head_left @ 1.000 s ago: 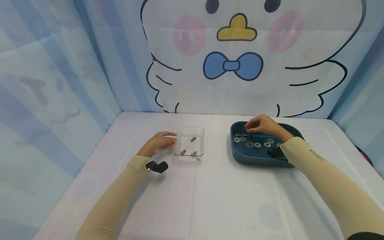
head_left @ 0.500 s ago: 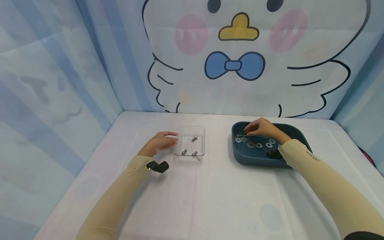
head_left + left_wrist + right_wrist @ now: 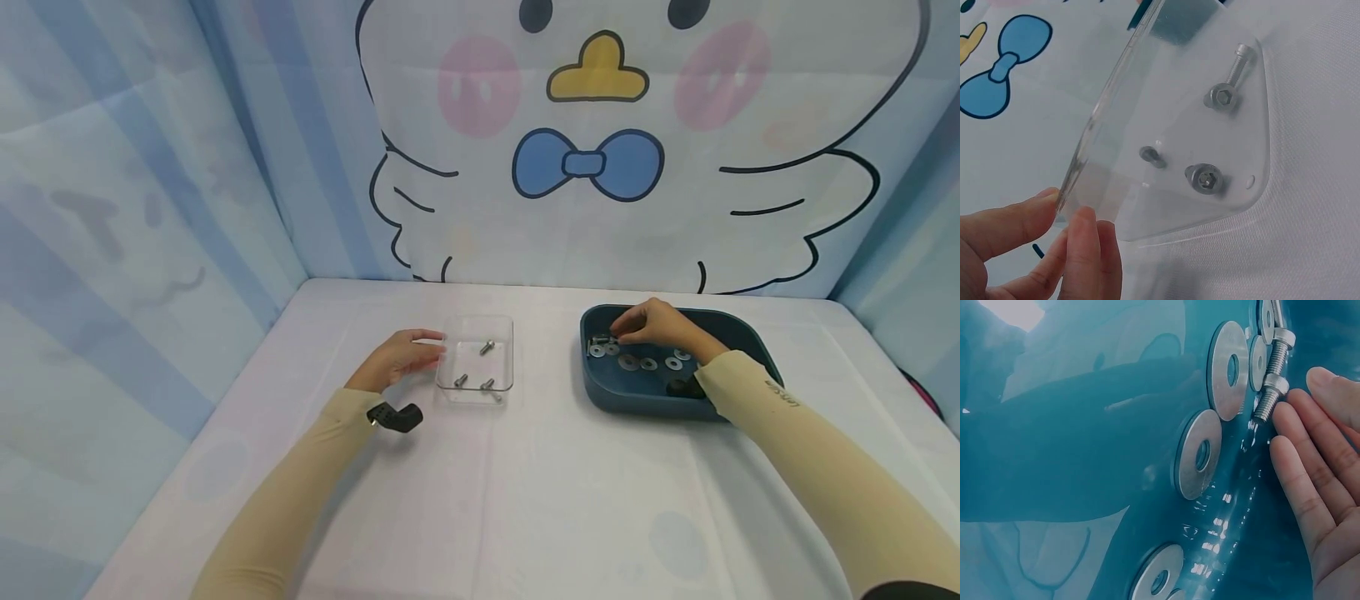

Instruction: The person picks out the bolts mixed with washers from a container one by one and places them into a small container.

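Note:
My left hand holds the near edge of a clear plastic box, thumb and fingertips at its rim in the left wrist view. Several hex-socket bolts lie loose in the box. Inside a dark blue tray, my right hand reaches down at the left end. Its fingertips touch or nearly touch a bolt in the right wrist view, and nothing is visibly pinched. A second bolt adjoins it. Flat metal washers lie along the same tray.
Both containers stand apart on a white cloth-covered table. Behind the table hangs a curtain with a cartoon bow tie, and another curtain runs down the left side. Tray walls surround the right hand.
My right hand dips slightly lower towards the bolts in the tray. The left hand and the box stay in place; the whole view shifts a little.

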{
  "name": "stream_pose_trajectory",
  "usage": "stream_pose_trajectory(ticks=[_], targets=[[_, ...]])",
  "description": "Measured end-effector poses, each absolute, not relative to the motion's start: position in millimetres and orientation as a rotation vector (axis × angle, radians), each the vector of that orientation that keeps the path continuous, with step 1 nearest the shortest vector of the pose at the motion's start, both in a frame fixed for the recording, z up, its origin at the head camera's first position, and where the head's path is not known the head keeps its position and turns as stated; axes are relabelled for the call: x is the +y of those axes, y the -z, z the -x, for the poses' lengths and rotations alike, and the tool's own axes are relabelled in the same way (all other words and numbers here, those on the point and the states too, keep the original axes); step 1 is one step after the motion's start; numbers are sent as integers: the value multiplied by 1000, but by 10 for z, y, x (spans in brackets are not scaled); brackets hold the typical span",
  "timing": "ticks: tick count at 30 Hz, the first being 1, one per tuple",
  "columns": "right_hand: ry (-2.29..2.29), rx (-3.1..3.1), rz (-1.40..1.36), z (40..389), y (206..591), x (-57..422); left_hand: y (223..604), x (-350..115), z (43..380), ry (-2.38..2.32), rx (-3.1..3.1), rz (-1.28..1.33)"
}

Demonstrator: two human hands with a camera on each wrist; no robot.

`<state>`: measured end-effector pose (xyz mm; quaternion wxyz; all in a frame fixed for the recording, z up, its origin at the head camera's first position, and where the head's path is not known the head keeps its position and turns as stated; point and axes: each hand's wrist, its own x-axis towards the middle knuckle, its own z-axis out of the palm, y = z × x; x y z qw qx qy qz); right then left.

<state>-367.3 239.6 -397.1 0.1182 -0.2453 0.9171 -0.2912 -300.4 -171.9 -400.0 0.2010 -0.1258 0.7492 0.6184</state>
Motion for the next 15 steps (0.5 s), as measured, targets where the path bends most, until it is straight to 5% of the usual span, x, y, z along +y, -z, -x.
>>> stream_pose_trajectory(ticks=[15], targets=[[848,2657,723,3652,3950,2401,3977,-1716,2975,-1753,2080,325]])
